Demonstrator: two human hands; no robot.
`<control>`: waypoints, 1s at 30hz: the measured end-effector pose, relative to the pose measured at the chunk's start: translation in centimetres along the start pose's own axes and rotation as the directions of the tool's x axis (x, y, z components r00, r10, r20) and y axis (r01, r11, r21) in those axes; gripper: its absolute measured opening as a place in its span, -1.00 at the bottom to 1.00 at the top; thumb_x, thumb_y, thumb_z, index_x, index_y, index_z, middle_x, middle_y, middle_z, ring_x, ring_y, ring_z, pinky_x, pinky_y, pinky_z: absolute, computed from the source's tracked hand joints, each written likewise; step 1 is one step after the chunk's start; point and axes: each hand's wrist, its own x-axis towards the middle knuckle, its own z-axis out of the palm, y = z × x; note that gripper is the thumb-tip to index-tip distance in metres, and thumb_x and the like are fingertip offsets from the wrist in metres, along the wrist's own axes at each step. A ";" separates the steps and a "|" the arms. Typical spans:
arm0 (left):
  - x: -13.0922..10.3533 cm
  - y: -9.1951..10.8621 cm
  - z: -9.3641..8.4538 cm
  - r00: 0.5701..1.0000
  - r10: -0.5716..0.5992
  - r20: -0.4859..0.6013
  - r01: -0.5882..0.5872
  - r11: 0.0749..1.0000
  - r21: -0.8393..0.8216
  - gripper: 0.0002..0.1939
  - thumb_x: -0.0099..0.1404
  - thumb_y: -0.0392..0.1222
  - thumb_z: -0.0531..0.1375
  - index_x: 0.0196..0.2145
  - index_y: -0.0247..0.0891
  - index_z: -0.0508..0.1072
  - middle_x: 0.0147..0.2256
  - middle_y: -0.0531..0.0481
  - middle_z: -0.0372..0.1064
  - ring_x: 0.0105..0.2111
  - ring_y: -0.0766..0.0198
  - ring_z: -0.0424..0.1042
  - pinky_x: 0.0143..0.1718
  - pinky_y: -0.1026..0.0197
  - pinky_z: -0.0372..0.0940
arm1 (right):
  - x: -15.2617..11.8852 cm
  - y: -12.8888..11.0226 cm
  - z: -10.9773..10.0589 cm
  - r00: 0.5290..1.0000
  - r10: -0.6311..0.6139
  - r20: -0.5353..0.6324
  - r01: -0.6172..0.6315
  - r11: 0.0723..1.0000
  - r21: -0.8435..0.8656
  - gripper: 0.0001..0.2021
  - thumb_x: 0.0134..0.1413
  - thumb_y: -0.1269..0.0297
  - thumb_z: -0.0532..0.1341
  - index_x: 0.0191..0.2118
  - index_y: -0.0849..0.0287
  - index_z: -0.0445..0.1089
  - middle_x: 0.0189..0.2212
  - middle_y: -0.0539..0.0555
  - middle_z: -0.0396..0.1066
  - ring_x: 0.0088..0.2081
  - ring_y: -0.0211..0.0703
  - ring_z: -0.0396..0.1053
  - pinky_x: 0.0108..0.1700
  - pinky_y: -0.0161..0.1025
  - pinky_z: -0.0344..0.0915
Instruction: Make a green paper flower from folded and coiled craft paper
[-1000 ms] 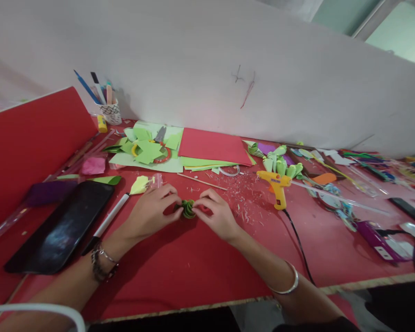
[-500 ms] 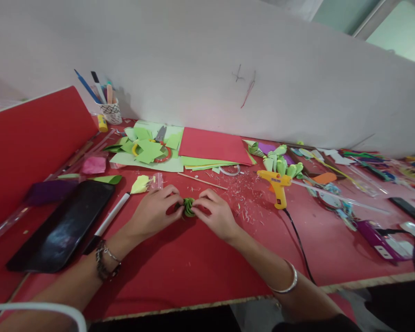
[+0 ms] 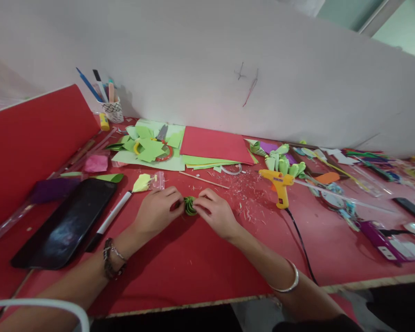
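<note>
Between my two hands is a small rolled green paper piece [image 3: 190, 206] with curled, layered edges, low over the red tabletop. My left hand [image 3: 159, 208] pinches it from the left with thumb and fingertips. From the other side, the fingers of my right hand [image 3: 216, 213] are closed on its right edge. Just behind my hands lies a thin wooden stick [image 3: 204, 180]. A white marker [image 3: 114, 213] with a black cap rests left of my left hand, near a yellow paper piece [image 3: 142, 182].
A yellow glue gun [image 3: 279, 189] with its black cord lies to the right, beside green paper cones [image 3: 280, 159]. Scissors [image 3: 162, 133] and green paper scraps are at the back, next to red sheets [image 3: 216, 145]. A black phone [image 3: 67, 223] lies left; a pen cup [image 3: 112, 110] stands behind.
The view has shifted slightly. Both hands keep hold of the green paper piece, which looks turned a little, with more of its curled layers showing.
</note>
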 end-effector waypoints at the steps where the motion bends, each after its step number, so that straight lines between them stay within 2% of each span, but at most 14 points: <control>1: 0.0 0.0 0.0 1.000 -0.009 -0.001 0.009 1.000 -0.009 -0.85 0.16 -0.23 0.04 -0.52 -0.26 0.33 -0.50 0.06 0.32 -0.49 0.33 0.29 -0.43 0.29 0.09 | 0.0 0.0 0.0 1.000 -0.004 0.003 0.004 1.000 0.000 -0.85 0.10 0.30 0.02 -0.32 0.14 0.33 -0.35 0.03 0.23 -0.33 -0.30 0.23 -0.30 -0.39 0.16; 13: 0.1 0.2 0.2 0.996 -0.088 0.016 0.090 0.985 -0.145 -0.88 0.12 -0.26 0.09 -0.55 -0.26 0.32 -0.53 0.10 0.26 -0.53 0.39 0.23 -0.49 0.34 0.06 | 0.1 0.1 -0.2 0.997 -0.042 0.068 0.042 0.999 0.004 -0.86 0.12 0.33 0.01 -0.32 0.14 0.30 -0.33 0.03 0.23 -0.32 -0.30 0.23 -0.29 -0.39 0.16; 19: 0.2 0.0 0.2 0.997 -0.072 0.036 0.077 0.983 -0.168 -0.89 0.13 -0.26 0.10 -0.54 -0.27 0.32 -0.52 0.09 0.27 -0.52 0.39 0.24 -0.45 0.34 0.08 | 0.2 -0.1 -0.4 0.993 -0.061 0.102 0.059 0.998 0.022 -0.84 0.13 0.35 -0.01 -0.32 0.15 0.30 -0.33 0.04 0.24 -0.31 -0.29 0.23 -0.28 -0.38 0.16; 23: 0.1 -0.1 0.3 0.999 -0.040 0.009 0.041 0.985 -0.165 -0.86 0.16 -0.23 0.09 -0.52 -0.27 0.35 -0.52 0.09 0.28 -0.51 0.38 0.26 -0.41 0.32 0.09 | 0.3 -0.2 -0.4 0.994 -0.061 0.095 0.059 0.998 0.027 -0.84 0.13 0.34 -0.01 -0.32 0.14 0.30 -0.34 0.04 0.25 -0.31 -0.28 0.23 -0.28 -0.37 0.16; 30: 0.0 -0.5 0.6 1.000 -0.004 -0.009 0.002 0.971 -0.240 -0.89 0.18 -0.24 0.08 -0.39 -0.24 0.41 -0.46 0.06 0.35 -0.45 0.35 0.32 -0.36 0.31 0.13 | 0.1 0.1 -0.3 0.998 -0.034 0.059 0.034 0.999 -0.001 -0.85 0.11 0.32 0.01 -0.29 0.14 0.30 -0.33 0.04 0.23 -0.31 -0.29 0.23 -0.29 -0.37 0.17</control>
